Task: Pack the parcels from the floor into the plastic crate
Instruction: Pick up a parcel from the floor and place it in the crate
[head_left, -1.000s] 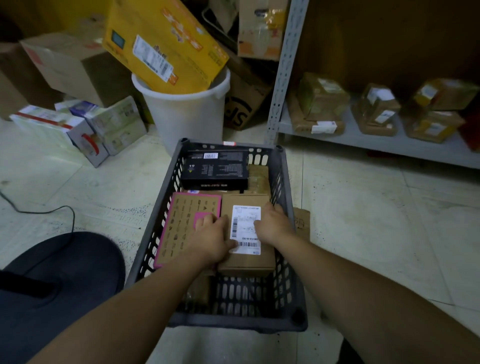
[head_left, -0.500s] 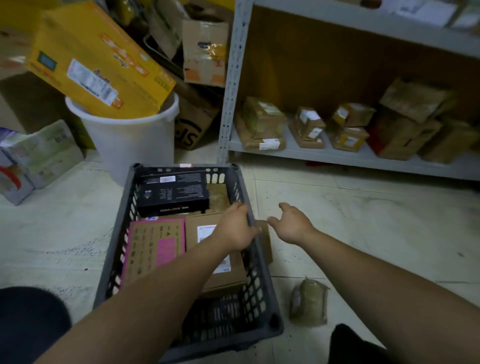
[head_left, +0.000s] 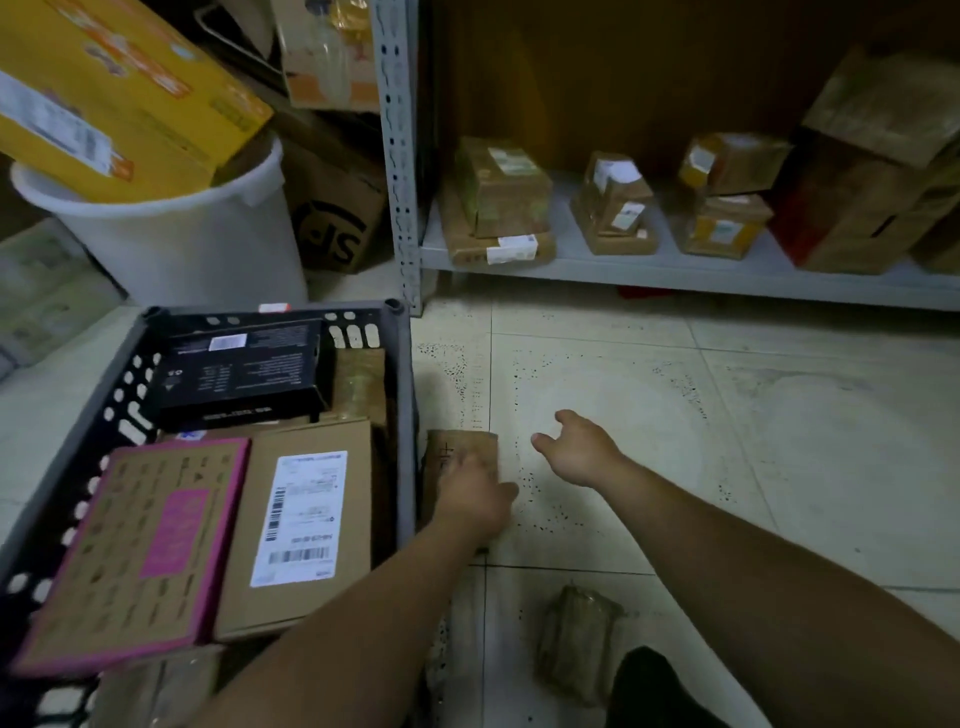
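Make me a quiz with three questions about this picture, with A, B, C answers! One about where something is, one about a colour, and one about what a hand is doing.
1. Where is the flat brown parcel that the left hand touches?
A. on the floor beside the crate
B. inside the crate
C. on a chair

2. What colour is the big box sticking out of the white bucket?
A. blue
B. yellow
C. green

3. What is the right hand doing?
A. squeezing a parcel
B. pressing on the crate
C. hanging open over the floor, holding nothing

Answers:
1 A: the parcel lies on the tiles next to the crate's outer wall.
2 B: the box's sides are bright yellow.
3 C: its fingers are spread, with nothing in them.
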